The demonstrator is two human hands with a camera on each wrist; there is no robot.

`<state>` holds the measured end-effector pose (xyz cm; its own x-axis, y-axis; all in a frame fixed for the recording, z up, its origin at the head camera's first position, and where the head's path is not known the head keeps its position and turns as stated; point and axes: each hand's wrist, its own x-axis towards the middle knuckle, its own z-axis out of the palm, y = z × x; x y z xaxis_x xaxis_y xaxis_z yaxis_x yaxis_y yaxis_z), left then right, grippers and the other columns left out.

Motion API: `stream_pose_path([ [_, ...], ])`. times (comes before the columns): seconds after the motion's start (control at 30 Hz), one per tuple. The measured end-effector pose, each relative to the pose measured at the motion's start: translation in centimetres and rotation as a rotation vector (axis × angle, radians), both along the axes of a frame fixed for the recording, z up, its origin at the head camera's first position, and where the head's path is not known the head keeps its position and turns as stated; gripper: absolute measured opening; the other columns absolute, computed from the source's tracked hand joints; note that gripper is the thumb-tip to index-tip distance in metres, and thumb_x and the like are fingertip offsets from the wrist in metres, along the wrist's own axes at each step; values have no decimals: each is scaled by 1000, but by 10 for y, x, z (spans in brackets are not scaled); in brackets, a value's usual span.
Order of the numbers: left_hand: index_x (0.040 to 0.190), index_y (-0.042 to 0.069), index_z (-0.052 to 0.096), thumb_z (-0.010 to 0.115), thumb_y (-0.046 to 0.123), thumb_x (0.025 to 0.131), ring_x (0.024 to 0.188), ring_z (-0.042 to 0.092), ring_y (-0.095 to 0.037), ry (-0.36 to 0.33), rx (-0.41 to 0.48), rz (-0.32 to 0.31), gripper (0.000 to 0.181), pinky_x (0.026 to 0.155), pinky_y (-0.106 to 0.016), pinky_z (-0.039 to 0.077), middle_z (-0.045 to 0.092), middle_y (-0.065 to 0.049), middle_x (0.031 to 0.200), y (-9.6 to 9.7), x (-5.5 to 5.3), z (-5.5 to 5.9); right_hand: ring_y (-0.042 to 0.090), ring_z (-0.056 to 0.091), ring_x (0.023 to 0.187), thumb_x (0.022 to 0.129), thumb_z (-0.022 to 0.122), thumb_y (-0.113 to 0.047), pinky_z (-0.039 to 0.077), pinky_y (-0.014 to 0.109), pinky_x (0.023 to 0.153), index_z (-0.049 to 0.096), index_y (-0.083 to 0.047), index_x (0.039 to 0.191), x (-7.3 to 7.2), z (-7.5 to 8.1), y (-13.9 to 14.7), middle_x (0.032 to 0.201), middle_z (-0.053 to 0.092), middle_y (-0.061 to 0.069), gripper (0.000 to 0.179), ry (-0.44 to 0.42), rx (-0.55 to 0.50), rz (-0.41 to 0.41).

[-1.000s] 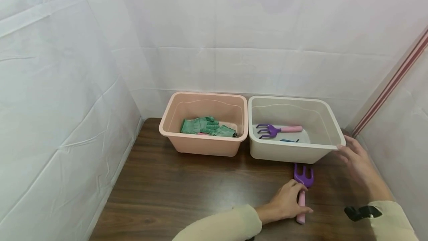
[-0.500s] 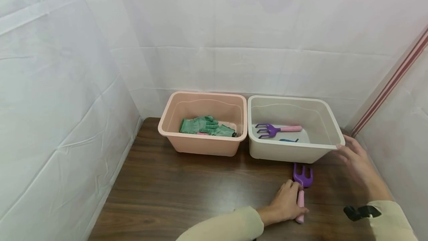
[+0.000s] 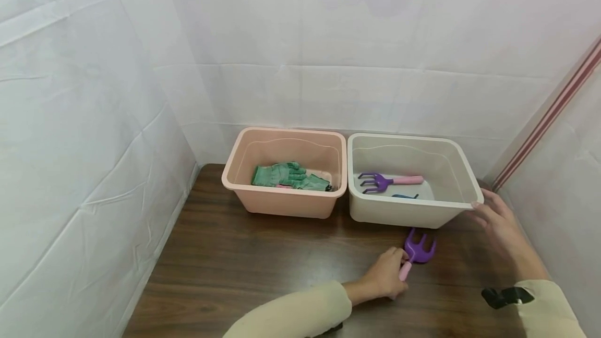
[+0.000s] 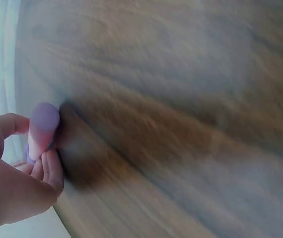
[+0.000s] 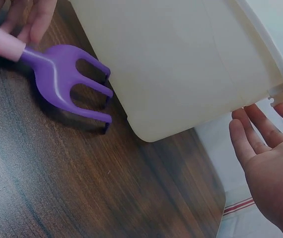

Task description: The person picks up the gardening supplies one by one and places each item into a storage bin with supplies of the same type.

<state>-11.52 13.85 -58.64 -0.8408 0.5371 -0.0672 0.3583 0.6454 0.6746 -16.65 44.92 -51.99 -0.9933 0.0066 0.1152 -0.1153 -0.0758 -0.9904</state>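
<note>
My left hand holds the pink handle of a small garden hand rake with a purple three-pronged head. In the left wrist view, the thumb and fingers sit on opposite sides of the handle, its end toward the camera. The rake's bent prongs point at the off-white bin, just in front of its wall. My right hand grips that bin's front right corner, thumb on the rim and fingers beneath. Inside the bin lie another purple hand rake and a blue item, mostly hidden by the front wall.
Left of the off-white bin stands a peach bin holding green gloves and something pink beneath them. Both bins stand at the back of the brown wooden table. White sheeting hangs behind and at both sides.
My left hand has closed round the rake's handle and moved left, turning the rake so its handle end swings left. My right hand has stayed at the bin's corner.
</note>
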Motion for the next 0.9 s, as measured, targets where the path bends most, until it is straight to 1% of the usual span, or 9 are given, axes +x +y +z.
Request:
stream_pose_path([
  [0.1,131,15,65,95,12,76,93,56,2,-9,0,-8,63,79,-11,48,64,9,116,-12,-8,1,2,68,111,110,52,1,57,21,95,43,-12,148,0,0,0,135,57,-3,42,7,-17,1],
  [0.17,128,14,66,93,11,78,91,55,1,-9,4,-24,57,78,-12,47,65,8,113,-20,-14,2,2,68,111,110,52,1,57,21,95,44,-12,147,0,-1,-1,135,57,-3,41,9,-22,2],
  [0.3,124,13,67,90,7,81,93,58,-1,-6,8,-70,49,80,-12,47,67,7,110,-35,-27,4,2,68,111,110,53,0,57,21,95,43,-11,148,0,0,-1,135,57,-3,41,4,-17,2],
  [0.43,124,11,69,85,-1,81,96,63,-3,-38,33,-122,46,84,-13,48,71,6,109,-48,-38,8,2,68,111,110,54,-1,56,20,95,43,-10,149,0,0,-1,135,57,-3,42,-2,-15,1],
  [0.57,122,8,71,80,-7,79,94,63,-2,-54,47,-142,46,85,-13,49,72,5,107,-58,-47,11,3,69,111,110,52,1,57,22,96,42,-10,149,-1,1,-1,135,58,-2,42,3,-34,7],
  [0.63,120,8,72,80,-7,79,91,62,-2,-52,53,-135,45,84,-13,48,72,4,105,-61,-50,10,3,69,111,110,52,1,56,21,95,42,-10,150,-1,1,0,136,57,-3,42,6,-30,9],
  [0.7,119,9,73,82,-4,80,88,60,-1,-42,49,-120,42,82,-13,48,70,5,102,-62,-51,9,3,68,111,110,52,1,56,21,95,42,-11,149,-2,1,1,136,57,-3,42,6,-29,8],
  [0.8,116,11,75,87,6,81,85,56,-1,16,27,-67,37,79,-13,46,66,8,97,-58,-46,4,4,68,112,110,52,0,56,20,95,44,-13,147,-2,-1,2,136,57,-4,41,4,-27,7],
  [0.9,113,16,78,91,16,82,85,54,-3,97,-14,-3,33,77,-16,45,64,9,95,-53,-39,-2,4,68,112,110,53,1,56,21,95,44,-14,146,-1,0,0,135,57,-3,41,-1,-34,8],
])
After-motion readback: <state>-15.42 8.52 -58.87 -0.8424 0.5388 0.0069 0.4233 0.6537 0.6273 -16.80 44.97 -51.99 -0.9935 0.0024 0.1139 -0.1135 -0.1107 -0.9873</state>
